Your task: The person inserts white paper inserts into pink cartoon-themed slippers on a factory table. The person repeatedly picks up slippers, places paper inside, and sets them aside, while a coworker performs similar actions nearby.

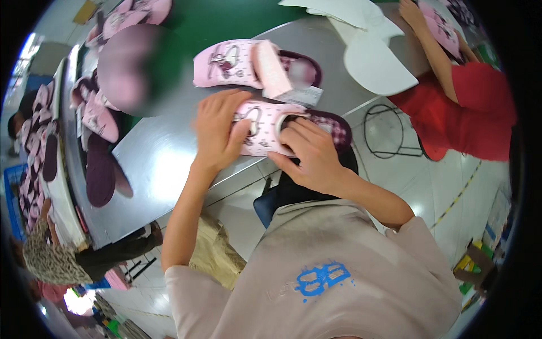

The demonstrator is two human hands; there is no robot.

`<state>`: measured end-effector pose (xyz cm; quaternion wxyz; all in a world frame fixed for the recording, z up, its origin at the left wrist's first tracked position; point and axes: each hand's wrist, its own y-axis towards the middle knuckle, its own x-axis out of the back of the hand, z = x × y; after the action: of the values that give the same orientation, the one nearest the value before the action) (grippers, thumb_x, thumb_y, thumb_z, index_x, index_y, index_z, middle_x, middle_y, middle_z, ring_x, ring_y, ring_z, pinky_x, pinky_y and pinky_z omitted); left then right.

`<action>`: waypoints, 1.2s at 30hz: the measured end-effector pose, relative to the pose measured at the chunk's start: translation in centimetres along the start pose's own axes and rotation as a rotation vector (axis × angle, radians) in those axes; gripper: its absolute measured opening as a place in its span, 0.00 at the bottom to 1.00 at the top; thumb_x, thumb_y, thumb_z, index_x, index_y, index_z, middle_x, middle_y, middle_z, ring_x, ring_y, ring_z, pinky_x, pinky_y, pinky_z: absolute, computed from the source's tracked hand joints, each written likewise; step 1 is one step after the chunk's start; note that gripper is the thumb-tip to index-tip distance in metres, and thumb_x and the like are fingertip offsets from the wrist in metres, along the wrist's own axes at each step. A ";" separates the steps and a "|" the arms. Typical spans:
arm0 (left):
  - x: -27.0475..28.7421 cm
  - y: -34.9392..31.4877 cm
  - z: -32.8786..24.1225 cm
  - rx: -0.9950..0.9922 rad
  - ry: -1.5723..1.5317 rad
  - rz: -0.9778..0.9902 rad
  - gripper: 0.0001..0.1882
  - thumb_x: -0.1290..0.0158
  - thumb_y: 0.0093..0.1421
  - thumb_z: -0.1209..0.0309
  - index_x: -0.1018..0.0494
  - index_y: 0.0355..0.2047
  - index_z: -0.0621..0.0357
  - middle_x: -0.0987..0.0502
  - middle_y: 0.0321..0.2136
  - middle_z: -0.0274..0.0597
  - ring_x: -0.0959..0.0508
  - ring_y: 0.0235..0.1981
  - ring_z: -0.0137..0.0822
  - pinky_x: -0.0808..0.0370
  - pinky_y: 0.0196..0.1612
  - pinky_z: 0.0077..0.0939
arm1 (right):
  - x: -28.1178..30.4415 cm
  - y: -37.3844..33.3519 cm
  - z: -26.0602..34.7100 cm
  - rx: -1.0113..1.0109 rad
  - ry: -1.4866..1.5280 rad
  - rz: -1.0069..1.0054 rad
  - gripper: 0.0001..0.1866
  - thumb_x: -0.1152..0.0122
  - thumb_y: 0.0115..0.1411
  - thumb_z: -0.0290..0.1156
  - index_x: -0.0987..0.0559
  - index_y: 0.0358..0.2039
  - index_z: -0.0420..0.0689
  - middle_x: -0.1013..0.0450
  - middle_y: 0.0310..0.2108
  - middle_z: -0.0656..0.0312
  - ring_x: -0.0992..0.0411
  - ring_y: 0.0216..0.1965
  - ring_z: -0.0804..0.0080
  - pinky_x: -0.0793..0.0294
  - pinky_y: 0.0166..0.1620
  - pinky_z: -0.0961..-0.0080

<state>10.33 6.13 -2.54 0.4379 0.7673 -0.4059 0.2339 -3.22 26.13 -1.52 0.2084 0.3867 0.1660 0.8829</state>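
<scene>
A pink printed slipper (264, 144) with a dark purple sole lies sideways at the near edge of the metal table. My left hand (217, 127) closes over its toe end, thumb pressed on the upper. At the foot opening, my right hand (310, 150) has its fingers tucked inside while the thumb stays outside, gripping the rim. Just beyond it rests a matching slipper (231, 65), with a folded light pink piece (272, 70) across its opening. A small white printed slip (306, 95) sits between the two slippers' heel ends.
White curved sheets (375, 62) are stacked at the far right of the metal table (149, 169). More pink slippers (100, 121) and purple soles lie to the left. A person in red (480, 113) works at the right, near a round stool (389, 133). A green surface (226, 20) runs behind.
</scene>
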 end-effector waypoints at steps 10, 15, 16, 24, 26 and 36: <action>-0.1 -0.1 -1.0 0.086 0.019 -0.069 0.20 0.52 0.68 0.58 0.21 0.50 0.58 0.19 0.50 0.49 0.22 0.52 0.52 0.32 0.54 0.43 | 0.8 0.2 -0.3 0.016 0.015 0.117 0.21 0.32 0.63 0.32 0.26 0.49 0.31 0.23 0.36 0.43 0.21 0.37 0.44 0.22 0.38 0.55; -0.4 0.1 -1.2 0.162 -0.013 -0.116 0.17 0.51 0.68 0.60 0.21 0.47 0.58 0.19 0.46 0.46 0.22 0.48 0.50 0.32 0.51 0.42 | -0.9 1.5 -1.2 0.001 -0.046 0.053 0.22 0.31 0.66 0.38 0.25 0.47 0.30 0.23 0.25 0.47 0.22 0.25 0.46 0.24 0.28 0.57; -0.6 -0.1 -1.5 0.180 -0.012 -0.121 0.17 0.51 0.68 0.60 0.21 0.46 0.58 0.19 0.46 0.45 0.22 0.48 0.50 0.32 0.50 0.42 | -1.1 1.4 -1.5 0.002 -0.065 0.041 0.22 0.31 0.67 0.39 0.25 0.46 0.31 0.22 0.25 0.48 0.22 0.24 0.46 0.24 0.28 0.57; -1.1 -0.5 -1.2 0.229 -0.074 -0.131 0.15 0.48 0.67 0.62 0.21 0.46 0.59 0.19 0.44 0.46 0.22 0.48 0.51 0.31 0.51 0.46 | -2.1 1.8 -1.1 -0.023 -0.248 -0.073 0.25 0.32 0.66 0.47 0.23 0.43 0.34 0.22 0.23 0.50 0.22 0.22 0.51 0.25 0.25 0.58; -1.2 -0.4 -1.1 0.231 -0.068 -0.136 0.16 0.48 0.67 0.62 0.21 0.46 0.59 0.19 0.46 0.48 0.22 0.50 0.54 0.30 0.52 0.48 | -1.9 1.9 -1.3 -0.022 -0.267 -0.102 0.25 0.33 0.65 0.50 0.22 0.40 0.35 0.23 0.21 0.51 0.23 0.20 0.51 0.26 0.24 0.58; -0.1 0.1 -1.9 0.186 -0.096 -0.029 0.21 0.56 0.73 0.56 0.19 0.49 0.56 0.17 0.48 0.45 0.23 0.52 0.51 0.33 0.58 0.44 | -0.3 2.5 -0.5 -0.135 0.077 0.118 0.37 0.33 0.59 0.43 0.32 0.60 0.30 0.31 0.58 0.35 0.33 0.61 0.36 0.33 0.65 0.49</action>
<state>10.24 7.74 -1.62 0.3483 0.8208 -0.3916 0.2272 -3.94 23.77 -0.90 0.1752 0.3466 0.0912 0.9170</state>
